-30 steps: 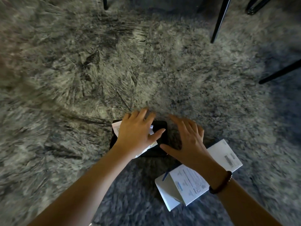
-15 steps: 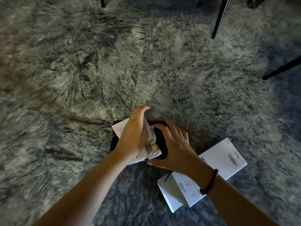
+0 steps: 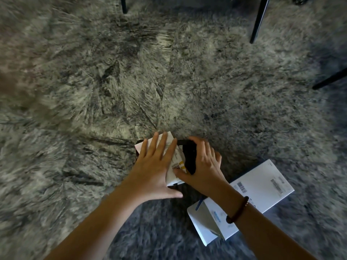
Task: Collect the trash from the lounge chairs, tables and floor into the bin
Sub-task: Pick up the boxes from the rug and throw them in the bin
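packet: white packet (image 3: pixel 176 163) with a barcode and yellow marks, low centre of view, lying in the mouth of the black bin (image 3: pixel 189 158); its far end shows past the rim at 12 o'clock.
packet axis: roughly 12 to 6 o'clock, under the left palm.
left hand (image 3: pixel 152 166): flat on the packet, fingers straight and spread, pointing to 12; pressing down, by the look.
right hand (image 3: pixel 204 166): at 3 o'clock of the packet, fingers curled over the bin's rim, thumb touching the packet's near corner; steadying the bin, I judge.
step: packet being pushed in, not yet fully down.
next piece: white box (image 3: pixel 262 194) on the rug (image 3: pixel 93 91) at 4 o'clock of the bin, partly under the right forearm; long axis 8 to 2 o'clock, end flap open at the 8 end.
nearer hand: right.
fit: box looks longer than the bin mouth; likely goes end-first or folded.
surround: dark furniture legs (image 3: pixel 258 21) at 12 to 2 o'clock, well apart.
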Demonstrator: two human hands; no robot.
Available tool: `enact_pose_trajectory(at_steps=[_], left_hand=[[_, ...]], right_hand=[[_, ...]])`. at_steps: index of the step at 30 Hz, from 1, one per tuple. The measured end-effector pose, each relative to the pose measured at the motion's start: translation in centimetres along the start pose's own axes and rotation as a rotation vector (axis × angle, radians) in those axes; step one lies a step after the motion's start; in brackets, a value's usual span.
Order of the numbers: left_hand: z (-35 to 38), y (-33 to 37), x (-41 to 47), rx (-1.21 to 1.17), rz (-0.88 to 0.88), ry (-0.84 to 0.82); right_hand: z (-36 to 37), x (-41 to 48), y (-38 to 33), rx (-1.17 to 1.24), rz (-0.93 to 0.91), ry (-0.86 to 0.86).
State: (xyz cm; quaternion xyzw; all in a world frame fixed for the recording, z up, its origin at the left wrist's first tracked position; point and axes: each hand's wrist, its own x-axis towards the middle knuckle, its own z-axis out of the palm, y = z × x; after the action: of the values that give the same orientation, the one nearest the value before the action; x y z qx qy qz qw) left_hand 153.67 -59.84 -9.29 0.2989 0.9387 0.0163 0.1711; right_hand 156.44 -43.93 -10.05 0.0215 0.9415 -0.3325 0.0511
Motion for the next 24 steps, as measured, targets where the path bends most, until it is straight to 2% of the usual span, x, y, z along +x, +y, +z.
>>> enact_pose_trajectory(at_steps=[6, 13, 18, 24], left_hand=[[0.0, 0.3, 1.0, 0.059, -0.019, 0.118], [-0.8, -0.3, 2.2, 0.150, 0.073, 0.044], [-1.5, -0.1, 2.4, 0.197, 0.042, -0.019], [-3.5, 0.5, 1.6, 0.151, -0.114, 0.058]], right_hand=[[-1.4, -0.2, 0.9, 0.016, -0.083, -0.073], [-2.5, -0.9, 1.6, -0.032, -0.132, -0.031], [-4.1, -2.3, 2.4, -0.092, -0.216, -0.017], [-7.2, -5.1, 5.0, -0.306, -0.259, -0.229]])
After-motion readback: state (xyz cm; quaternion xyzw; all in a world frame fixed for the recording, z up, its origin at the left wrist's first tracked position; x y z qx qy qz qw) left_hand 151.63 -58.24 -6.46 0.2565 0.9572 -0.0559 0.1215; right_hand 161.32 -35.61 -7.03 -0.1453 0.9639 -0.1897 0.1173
